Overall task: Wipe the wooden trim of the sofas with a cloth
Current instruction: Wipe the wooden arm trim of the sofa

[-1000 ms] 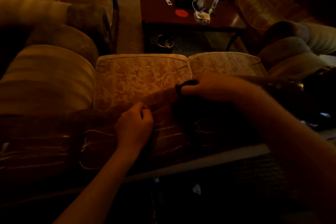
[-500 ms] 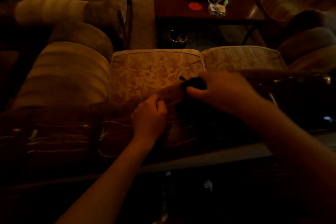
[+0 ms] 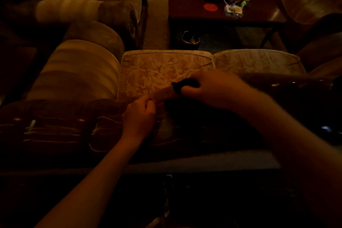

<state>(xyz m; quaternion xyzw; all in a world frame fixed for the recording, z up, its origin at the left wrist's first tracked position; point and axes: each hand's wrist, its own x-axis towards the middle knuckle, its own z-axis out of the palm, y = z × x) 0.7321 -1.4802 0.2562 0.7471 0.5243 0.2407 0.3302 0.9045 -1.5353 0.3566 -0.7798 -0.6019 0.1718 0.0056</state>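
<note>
I lean over the back of a floral-cushioned sofa point(image 3: 162, 72) in dim light. My right hand point(image 3: 214, 90) grips a dark cloth point(image 3: 185, 84) bunched under its fingers, pressed on the top of the sofa back. More of the cloth hangs in shadow below that hand. My left hand point(image 3: 140, 116) lies just left of it, fingers curled, pinching the fabric edge of the sofa back. Glossy dark wooden trim point(image 3: 288, 81) runs along the top of the back to the right of my right hand.
A striped padded arm point(image 3: 77, 72) is at the left, with another sofa point(image 3: 103, 5) behind it. A dark coffee table point(image 3: 218, 15) ahead holds a red disc, a bottle and small items. A small bin point(image 3: 190, 39) stands beneath it. An armchair point(image 3: 311, 2) is at the far right.
My left hand has crept up and right, closer to the right hand. The right hand with the cloth stays at the same spot on the sofa back. The view has shifted slightly.
</note>
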